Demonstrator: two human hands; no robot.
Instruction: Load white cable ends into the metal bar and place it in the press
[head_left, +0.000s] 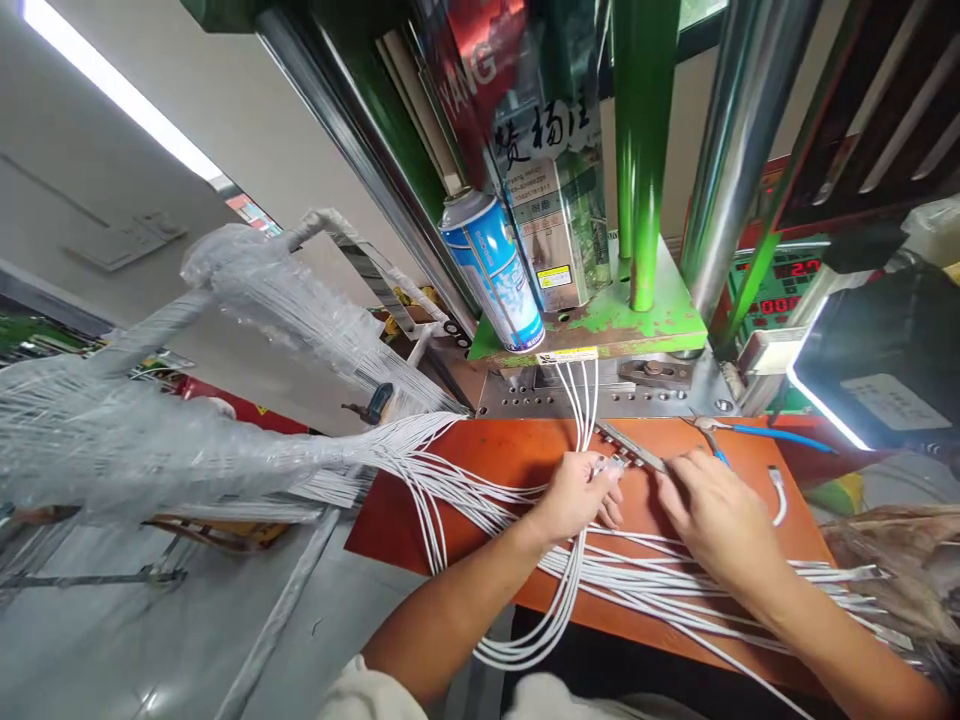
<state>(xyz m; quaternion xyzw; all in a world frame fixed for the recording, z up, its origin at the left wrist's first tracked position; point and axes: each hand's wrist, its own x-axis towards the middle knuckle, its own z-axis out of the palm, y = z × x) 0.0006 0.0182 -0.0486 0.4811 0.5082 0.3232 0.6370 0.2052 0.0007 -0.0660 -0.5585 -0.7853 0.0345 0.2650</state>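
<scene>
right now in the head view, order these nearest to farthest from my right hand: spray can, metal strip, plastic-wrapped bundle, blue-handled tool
1. Metal strip: touching the right hand.
2. Blue-handled tool: just beyond the hand, rightward.
3. Spray can: forward and left.
4. Plastic-wrapped bundle: far left.

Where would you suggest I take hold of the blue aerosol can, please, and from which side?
Probably around the middle of the blue aerosol can, from the near left: its body is a plain cylinder standing on the green plate, unobstructed in front, while the labelled metal block sits close on its right.
</scene>
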